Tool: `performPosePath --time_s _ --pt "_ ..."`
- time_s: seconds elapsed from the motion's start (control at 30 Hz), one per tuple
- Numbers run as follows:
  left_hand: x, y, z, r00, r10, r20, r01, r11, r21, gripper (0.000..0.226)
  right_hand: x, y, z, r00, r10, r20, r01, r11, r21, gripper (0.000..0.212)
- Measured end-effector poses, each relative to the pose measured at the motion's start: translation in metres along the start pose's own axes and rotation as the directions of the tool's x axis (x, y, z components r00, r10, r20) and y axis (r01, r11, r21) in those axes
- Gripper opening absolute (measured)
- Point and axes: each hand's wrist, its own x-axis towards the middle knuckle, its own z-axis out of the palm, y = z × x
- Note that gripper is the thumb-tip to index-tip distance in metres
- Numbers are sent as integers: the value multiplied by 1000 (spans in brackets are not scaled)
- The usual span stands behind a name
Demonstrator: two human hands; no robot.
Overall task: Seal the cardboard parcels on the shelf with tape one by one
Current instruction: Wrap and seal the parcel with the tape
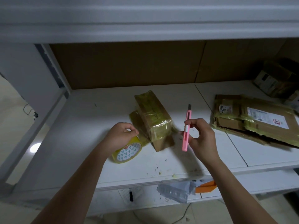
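Gripping the yellow tape roll from above, your left hand has its fingers curled over the roll's rim, and the roll stands tilted on the white shelf with its printed white core facing you. A stretch of tape runs from the roll, just past your fingertips, to the small cardboard parcel that sits right beside that hand, on its far-right side.

That parcel is a narrow brown box, wrapped nearly all over in glossy yellowish tape; the film is wrinkled and catches the light along its near top edge. It lies tilted, its near end propped over another taped piece, while bare brown cardboard shows at the bottom corner nearest you.

Your right hand pinches a pink utility knife between thumb and fingers, holding it roughly upright in the air. A short dark blade tip sticks out at the top, pointing away from you. The knife stands between your two hands, just to the right of the small parcel and not touching it.

Farther out past your right hand lies a larger, flat cardboard parcel, also banded with yellowish tape, with a white shipping label on top and ragged edges toward you. Beyond it, more boxes sit in the dim far corner, too dark to make out in detail.
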Motion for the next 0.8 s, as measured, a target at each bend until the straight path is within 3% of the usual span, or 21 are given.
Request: performPosePath --time_s 0.2,0.3,0.43,0.63,0.7,0.8 --pt "4 -1 2 1000 11 -2 -11 999 32 15 2 -35 26 990 -135 -32 139 971 197 13" --pt "5 -1 3 1000 13 0 -13 999 39 13 6 -52 43 970 -234 72 206 938 278 25" --pt "8 -5 1 1000 3 -12 -3 999 42 17 8 -55 57 961 -204 186 151 952 267 25" --pt "11 -9 -2 1000 -1 -10 1 1000 3 13 10 -47 57 973 -50 227 -25 949 316 22" --pt "13 -7 -1 1000 -5 -15 5 1000 10 15 12 -47 54 968 -76 239 1 954 300 21" --pt "14 -5 -1 1000 -8 -16 9 1000 23 15 12 -48 54 925 -217 311 161 968 193 13"
